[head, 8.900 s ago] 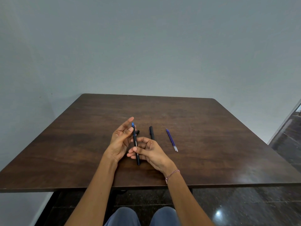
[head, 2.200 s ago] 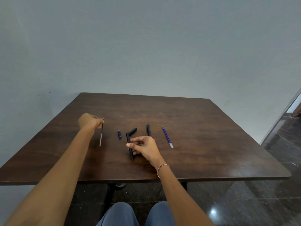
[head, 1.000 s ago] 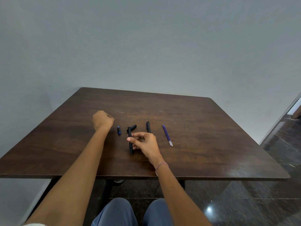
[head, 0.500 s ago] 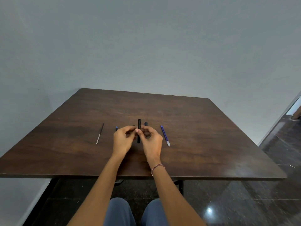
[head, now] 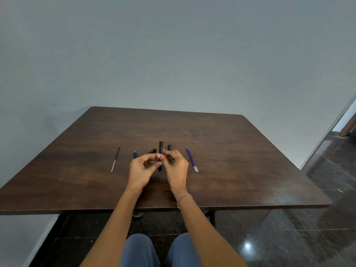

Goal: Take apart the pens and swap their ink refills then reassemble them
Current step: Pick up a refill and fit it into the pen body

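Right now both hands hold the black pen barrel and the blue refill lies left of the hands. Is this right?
No. The left hand and right hand do hold the black pen barrel, but the head view shows the blue refill lying right of them.

Dark wooden table [head: 231,151], grey wall [head: 173,54], glossy floor [head: 308,237].

Dark brown bench [head: 231,151] with streaky wood grain; a black pen barrel [head: 160,147]; two black pen pieces [head: 169,147] [head: 152,151]; a short dark piece [head: 135,154] tipped blue; a thin black refill [head: 115,158] with a silvery end; a blue refill [head: 191,159] with a pale tip; a pink-and-white bracelet [head: 184,197]; a plain grey-blue wall [head: 173,54]; a glossy dark speckled floor [head: 289,237]; blue-grey trousers [head: 138,251].
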### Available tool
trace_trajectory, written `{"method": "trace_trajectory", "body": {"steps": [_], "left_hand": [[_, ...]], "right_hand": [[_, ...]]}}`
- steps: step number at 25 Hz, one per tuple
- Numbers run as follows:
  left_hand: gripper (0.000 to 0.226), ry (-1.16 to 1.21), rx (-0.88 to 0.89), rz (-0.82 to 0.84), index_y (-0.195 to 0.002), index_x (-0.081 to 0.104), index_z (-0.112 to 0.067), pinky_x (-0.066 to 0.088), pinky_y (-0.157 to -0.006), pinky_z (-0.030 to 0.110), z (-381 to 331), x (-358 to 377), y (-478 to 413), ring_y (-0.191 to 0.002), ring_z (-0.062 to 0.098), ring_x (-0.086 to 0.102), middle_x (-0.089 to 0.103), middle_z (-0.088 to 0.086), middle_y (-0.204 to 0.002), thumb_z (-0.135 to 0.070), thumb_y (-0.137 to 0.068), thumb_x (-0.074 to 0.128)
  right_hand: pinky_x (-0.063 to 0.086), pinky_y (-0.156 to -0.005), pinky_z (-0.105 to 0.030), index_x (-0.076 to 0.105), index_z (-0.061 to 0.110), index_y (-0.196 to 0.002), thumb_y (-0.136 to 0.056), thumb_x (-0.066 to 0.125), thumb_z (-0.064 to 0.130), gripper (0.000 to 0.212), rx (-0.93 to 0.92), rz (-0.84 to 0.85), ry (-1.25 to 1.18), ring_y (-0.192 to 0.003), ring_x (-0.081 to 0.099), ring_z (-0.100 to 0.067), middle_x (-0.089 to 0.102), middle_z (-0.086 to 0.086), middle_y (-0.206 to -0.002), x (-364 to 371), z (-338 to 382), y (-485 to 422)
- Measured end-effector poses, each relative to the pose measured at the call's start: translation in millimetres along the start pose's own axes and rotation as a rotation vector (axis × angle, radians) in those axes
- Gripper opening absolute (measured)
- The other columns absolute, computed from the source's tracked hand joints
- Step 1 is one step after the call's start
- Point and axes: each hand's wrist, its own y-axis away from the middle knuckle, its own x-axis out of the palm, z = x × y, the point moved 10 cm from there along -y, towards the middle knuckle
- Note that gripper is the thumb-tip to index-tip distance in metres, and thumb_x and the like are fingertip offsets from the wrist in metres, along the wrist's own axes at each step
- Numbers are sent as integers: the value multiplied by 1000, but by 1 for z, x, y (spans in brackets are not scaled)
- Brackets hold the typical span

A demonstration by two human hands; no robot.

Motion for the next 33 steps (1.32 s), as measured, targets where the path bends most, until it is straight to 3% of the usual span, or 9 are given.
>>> {"method": "trace_trajectory", "body": {"steps": [4,7,9,11,14,19,23,29,33], "left_hand": [[28,2,-34,-51,-98,70,-11,52,-75,11,3,-4,-1,-80,2,68,73,-1,-89,-2,-72,77],[25,11,-61,-49,-95,68,-10,55,-81,22,6,-3,-2,-87,17,69,73,8,-93,-1,-73,77],[24,13,-70,-39,-92,67,-12,55,-83,29,7,-2,-3,-89,21,69,73,10,-93,-1,-73,77],[23,0,-72,-41,-87,66,-18,54,-81,28,8,-3,-3,-88,18,69,72,7,-91,-6,-72,79],[22,-3,-89,-43,-81,67,-26,51,-75,19,12,-4,-3,-82,9,68,72,-2,-84,-14,-70,82],[22,1,-85,-26,-79,67,-30,51,-75,19,13,-2,-4,-83,7,69,73,-6,-83,-17,-69,82],[23,-12,-80,-17,-80,66,-31,52,-78,23,12,-2,-4,-85,8,70,74,-3,-87,-18,-69,82],[24,-29,-74,-35,-78,65,-32,54,-79,24,10,-2,-2,-84,10,69,72,-4,-86,-18,-69,82],[24,-32,-77,-38,-78,65,-32,53,-78,23,10,-2,-2,-84,10,68,72,-4,-85,-18,-70,82]], "right_hand": [[51,-70,-13,72,17,-98,-85,69,24,15,28,-10,-1,-71,62,4,68,11,-86,-19,5,-14],[54,-73,-26,74,9,-97,-84,71,21,18,229,-110,134,-66,59,-6,68,1,-79,-67,-16,-53],[53,-80,-28,74,3,-95,-83,73,17,18,353,-31,278,-68,59,-11,68,-4,-77,-88,-36,-73],[53,-77,-25,74,0,-94,-82,74,15,19,459,48,378,-63,57,-11,65,-6,-69,-100,-56,-81],[56,-85,-30,74,-1,-96,-78,78,14,24,558,104,402,-76,62,-16,70,-13,-83,-100,-73,-82],[55,-89,-33,76,5,-95,-70,84,20,30,631,115,488,-92,68,-17,73,-10,-99,-95,-74,-84],[55,-88,-31,75,6,-97,-71,83,19,29,641,130,535,-93,66,-16,72,-8,-99,-93,-75,-84],[55,-61,-17,75,2,-93,-77,78,8,18,580,132,506,-64,59,-10,69,-7,-86,-97,-76,-87],[55,-85,-34,75,6,-90,-79,77,20,19,344,101,589,-78,66,-22,73,-13,-85,-92,-60,-87]]}}
